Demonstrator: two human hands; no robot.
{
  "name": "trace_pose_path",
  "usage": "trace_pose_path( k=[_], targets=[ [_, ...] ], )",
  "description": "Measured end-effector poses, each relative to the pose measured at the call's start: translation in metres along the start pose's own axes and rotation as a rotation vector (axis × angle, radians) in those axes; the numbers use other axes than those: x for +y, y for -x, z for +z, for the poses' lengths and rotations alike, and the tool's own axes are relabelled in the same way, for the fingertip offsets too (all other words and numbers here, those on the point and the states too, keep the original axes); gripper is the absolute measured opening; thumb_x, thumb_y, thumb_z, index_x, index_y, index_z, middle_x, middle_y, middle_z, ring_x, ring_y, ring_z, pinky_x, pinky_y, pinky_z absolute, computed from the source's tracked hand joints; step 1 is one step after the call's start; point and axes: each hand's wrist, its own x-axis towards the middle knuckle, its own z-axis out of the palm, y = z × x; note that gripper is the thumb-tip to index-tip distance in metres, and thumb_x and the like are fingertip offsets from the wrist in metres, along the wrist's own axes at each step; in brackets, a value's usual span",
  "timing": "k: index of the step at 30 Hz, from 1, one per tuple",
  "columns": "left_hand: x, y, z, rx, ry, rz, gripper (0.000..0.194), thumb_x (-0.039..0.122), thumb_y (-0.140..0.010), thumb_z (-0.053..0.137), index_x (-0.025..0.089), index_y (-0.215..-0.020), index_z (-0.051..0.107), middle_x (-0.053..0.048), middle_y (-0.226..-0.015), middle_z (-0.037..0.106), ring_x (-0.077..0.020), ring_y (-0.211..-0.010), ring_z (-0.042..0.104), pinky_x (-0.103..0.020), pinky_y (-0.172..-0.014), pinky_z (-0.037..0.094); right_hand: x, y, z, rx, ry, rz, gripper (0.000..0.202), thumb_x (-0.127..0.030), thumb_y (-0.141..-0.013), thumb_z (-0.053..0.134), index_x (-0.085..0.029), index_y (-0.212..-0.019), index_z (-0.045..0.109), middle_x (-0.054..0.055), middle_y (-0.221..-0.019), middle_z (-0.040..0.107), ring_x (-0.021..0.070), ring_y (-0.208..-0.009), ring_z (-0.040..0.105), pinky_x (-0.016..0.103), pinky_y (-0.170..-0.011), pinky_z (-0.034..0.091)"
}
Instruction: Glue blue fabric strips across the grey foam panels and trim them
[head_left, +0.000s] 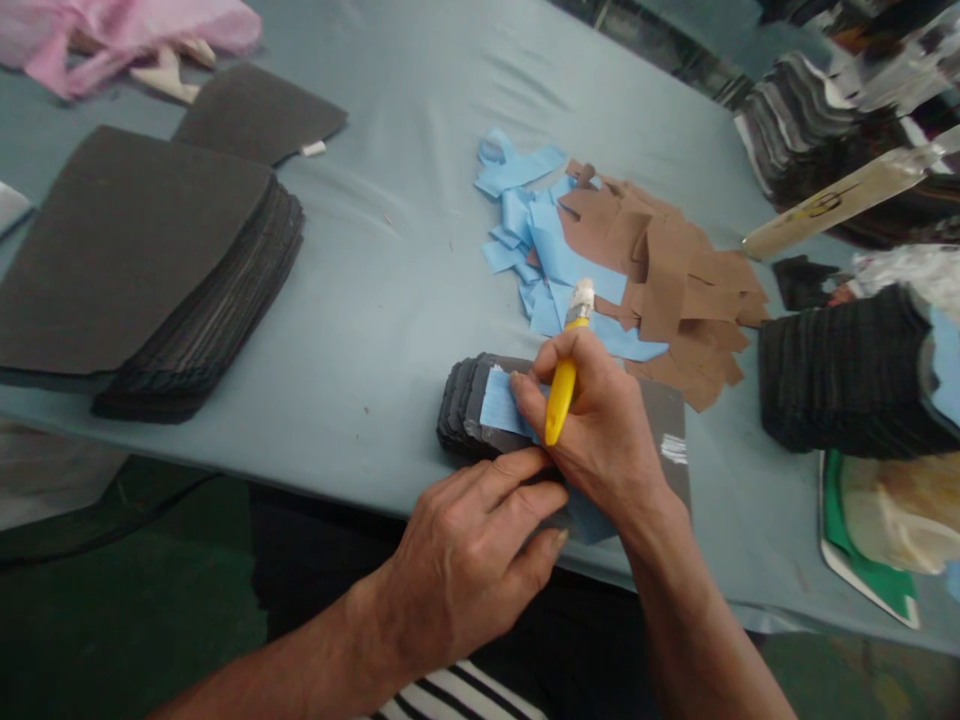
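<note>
My right hand (pixel 600 420) is closed round a brush (pixel 561 395) with a yellow handle, its white-coated bristles pointing up and away. The fingers of that hand also touch a light blue strip (pixel 501 402) on top of a stack of dark grey pieces (pixel 463 408) at the table's front edge. My left hand (pixel 487 545) rests against the near side of the stack, fingers bent and slightly apart; what lies under its fingertips is partly hidden. A grey sheet with white smears (pixel 673 448) lies to the right, partly under my right hand.
Blue strips (pixel 551 245) and brown strips (pixel 664 270) are heaped beyond the stack. Large grey panels (pixel 135 250) are piled at the left, pink cloth (pixel 142 35) behind. Another dark stack (pixel 844 375) and a pale tub (pixel 900 510) stand at the right of the table (pixel 390 270).
</note>
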Motion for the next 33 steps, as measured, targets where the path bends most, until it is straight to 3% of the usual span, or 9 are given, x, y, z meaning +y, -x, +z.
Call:
trace_pose_path(
  k=[4,8,15,19,25,33],
  targets=[
    [-0.001,0.002,-0.009,0.088,0.038,0.029,0.019,0.011,-0.101,0.062,0.017,-0.119,0.064,-0.009,-0.112,0.08,-0.0163,-0.104,0.078,-0.027,-0.096,0.064,0.001,0.0,0.0,-0.006,-0.004,0.003,0.02,-0.021,-0.085,0.068,-0.028,-0.087,0.05,-0.009,-0.066,0.048,0.0118,-0.052,0.038,0.027,-0.054,0.033],
    [-0.007,0.001,-0.022,0.16,-0.129,0.024,0.021,0.008,-0.098,0.066,0.016,-0.117,0.064,-0.008,-0.107,0.078,-0.0168,-0.1,0.074,-0.031,-0.095,0.061,0.001,-0.001,0.0,-0.014,-0.026,0.004,0.018,-0.023,-0.085,0.068,-0.027,-0.088,0.051,-0.008,-0.068,0.049,0.0119,-0.052,0.039,0.027,-0.055,0.034],
    [-0.028,-0.005,-0.037,0.118,-0.357,0.044,0.024,0.012,-0.098,0.07,0.017,-0.12,0.066,-0.013,-0.122,0.075,-0.0246,-0.106,0.07,-0.041,-0.097,0.059,0.0,-0.002,-0.001,-0.035,-0.039,0.026,0.016,-0.026,-0.086,0.067,-0.027,-0.089,0.051,-0.006,-0.072,0.054,0.0128,-0.056,0.045,0.026,-0.058,0.037],
    [-0.035,-0.004,-0.039,0.063,-0.365,0.089,0.028,0.011,-0.098,0.069,0.016,-0.125,0.064,-0.015,-0.127,0.073,-0.026,-0.11,0.067,-0.042,-0.1,0.057,0.0,-0.002,0.0,-0.034,-0.036,0.019,0.016,-0.026,-0.087,0.066,-0.027,-0.088,0.05,-0.006,-0.072,0.053,0.0138,-0.058,0.046,0.027,-0.059,0.038],
    [-0.037,-0.001,-0.037,0.123,-0.371,0.064,0.032,0.012,-0.098,0.07,0.013,-0.129,0.062,-0.017,-0.129,0.067,-0.0239,-0.109,0.066,-0.04,-0.098,0.058,0.0,-0.001,-0.001,-0.044,-0.031,0.024,0.016,-0.025,-0.087,0.066,-0.027,-0.088,0.05,-0.007,-0.07,0.051,0.0126,-0.056,0.045,0.027,-0.058,0.036],
    [-0.044,-0.001,-0.032,0.066,-0.416,0.059,0.035,0.02,-0.1,0.07,0.019,-0.134,0.061,-0.017,-0.139,0.062,-0.0275,-0.114,0.063,-0.044,-0.098,0.059,0.0,0.0,-0.001,-0.044,-0.029,0.021,0.016,-0.024,-0.087,0.065,-0.027,-0.089,0.05,-0.008,-0.069,0.05,0.0125,-0.057,0.044,0.027,-0.058,0.035]
  ],
)
